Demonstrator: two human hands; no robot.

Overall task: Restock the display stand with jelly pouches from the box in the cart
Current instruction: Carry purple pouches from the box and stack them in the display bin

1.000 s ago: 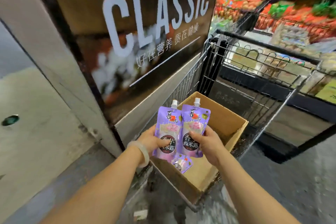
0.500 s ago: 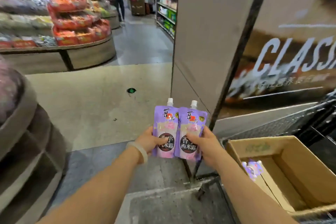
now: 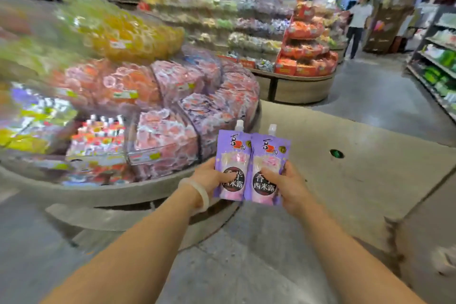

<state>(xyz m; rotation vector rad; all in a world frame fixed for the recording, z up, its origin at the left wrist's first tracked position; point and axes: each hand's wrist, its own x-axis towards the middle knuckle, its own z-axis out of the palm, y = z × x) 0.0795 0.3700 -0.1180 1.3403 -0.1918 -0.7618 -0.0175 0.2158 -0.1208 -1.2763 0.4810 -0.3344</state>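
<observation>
A supermarket: a round tiered display stand (image 3: 153,187) heaped with packaged jellies, aisle shelving (image 3: 436,66) well right of it, a shopper (image 3: 357,24) beyond.

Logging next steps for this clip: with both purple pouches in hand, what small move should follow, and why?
Probably carry them forward and left to the display stand. The left hand and right hand each grip a purple pouch, held short of its shelves.

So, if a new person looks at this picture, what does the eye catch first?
First, the two purple jelly pouches at centre, upright and side by side, the left hand gripping one and the right hand the other. Behind them on the left stands the round display stand, heaped with blurred pink and orange packs.
</observation>
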